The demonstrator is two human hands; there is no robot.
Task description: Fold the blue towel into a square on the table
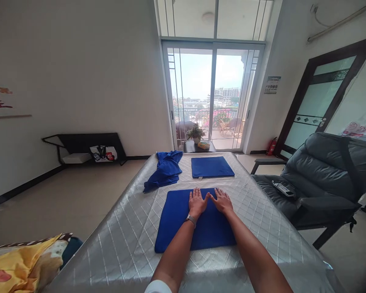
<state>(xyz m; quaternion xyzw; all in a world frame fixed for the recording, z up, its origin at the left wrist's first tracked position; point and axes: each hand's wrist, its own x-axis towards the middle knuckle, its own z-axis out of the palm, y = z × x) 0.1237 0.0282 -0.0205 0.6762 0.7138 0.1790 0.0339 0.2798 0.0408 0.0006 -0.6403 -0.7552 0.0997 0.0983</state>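
Both hands rest flat near the far edge of a smooth blue folded cloth (177,228), which lies on a bed-like surface with a silvery quilted cover (125,240). My left hand (197,202) has its fingers stretched out on the cloth, and a watch or band circles that wrist. Thumbs almost touching, my right hand (222,200) lies beside it with fingers extended. Beyond them is a second blue folded cloth (212,167) with a small white tag at its near edge. A crumpled blue cloth (166,169) sits at the far left.
A dark padded armchair (317,175) stands to the right, with a white power strip (283,189) on its seat. Behind the far edge is a small table with a potted plant (196,133). Yellow fabric (21,264) is heaped at the lower left.
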